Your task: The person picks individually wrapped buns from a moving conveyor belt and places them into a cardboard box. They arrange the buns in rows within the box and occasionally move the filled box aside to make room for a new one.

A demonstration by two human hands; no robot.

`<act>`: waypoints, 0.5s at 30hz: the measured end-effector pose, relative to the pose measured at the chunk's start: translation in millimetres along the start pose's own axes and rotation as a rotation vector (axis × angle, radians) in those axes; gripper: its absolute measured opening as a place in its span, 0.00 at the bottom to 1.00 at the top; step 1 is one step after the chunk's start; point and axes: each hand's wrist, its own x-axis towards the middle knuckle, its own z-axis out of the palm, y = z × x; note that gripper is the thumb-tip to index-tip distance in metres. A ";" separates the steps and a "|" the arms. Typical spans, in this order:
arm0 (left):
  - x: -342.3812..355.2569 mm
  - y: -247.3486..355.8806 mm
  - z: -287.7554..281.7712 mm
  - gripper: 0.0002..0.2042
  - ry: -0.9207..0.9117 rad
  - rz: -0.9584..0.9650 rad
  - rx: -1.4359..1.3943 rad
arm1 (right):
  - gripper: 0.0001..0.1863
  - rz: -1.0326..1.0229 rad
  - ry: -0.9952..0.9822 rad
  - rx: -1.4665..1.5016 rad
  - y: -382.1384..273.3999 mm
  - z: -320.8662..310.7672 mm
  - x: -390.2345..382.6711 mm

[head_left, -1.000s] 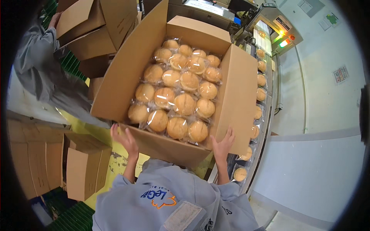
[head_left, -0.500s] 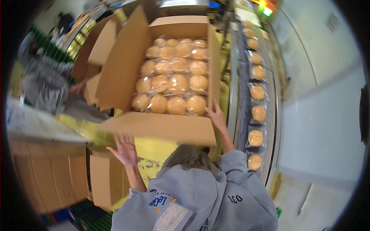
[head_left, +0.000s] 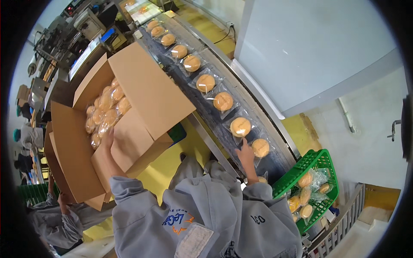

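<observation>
A large cardboard box [head_left: 124, 142] stands tilted in view on my left, its flaps raised. Inside it are rows of round, golden buns [head_left: 109, 116], each in clear wrap. My left hand [head_left: 108, 144] reaches over the box's near side with fingers stretched toward the buns; whether it touches them I cannot tell. Out over the conveyor belt [head_left: 200, 101], my right hand [head_left: 246, 157] has its fingers extended between two wrapped buns. One bun [head_left: 240, 127] lies just beyond the fingertips, another bun [head_left: 260, 148] just right of them. Nothing shows in either hand.
A line of wrapped buns runs up the belt to its far end. A green plastic basket [head_left: 316, 193] with several wrapped buns stands at the belt's near end. At the far left a person in grey [head_left: 58, 223] stands beside the box. A white panel [head_left: 318, 47] borders the belt's right side.
My view has turned right, so the box now appears farther left. My right hand has left the box's edge and moved over the belt. My left hand has come up over the box.
</observation>
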 end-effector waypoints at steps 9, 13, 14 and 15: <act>24.6 351.7 234.9 0.14 -0.133 1.036 -0.054 | 0.20 0.122 0.040 0.052 7.6 1.9 24.8; 68.9 339.9 342.4 0.14 -0.029 1.329 0.441 | 0.27 0.178 0.008 -0.144 -9.7 30.8 45.4; 65.8 343.1 341.8 0.13 -0.102 1.279 0.514 | 0.28 0.225 0.038 -0.141 -8.8 34.7 46.6; 62.6 343.2 339.8 0.13 -0.172 1.220 0.586 | 0.29 0.264 0.066 -0.138 -8.3 37.8 49.3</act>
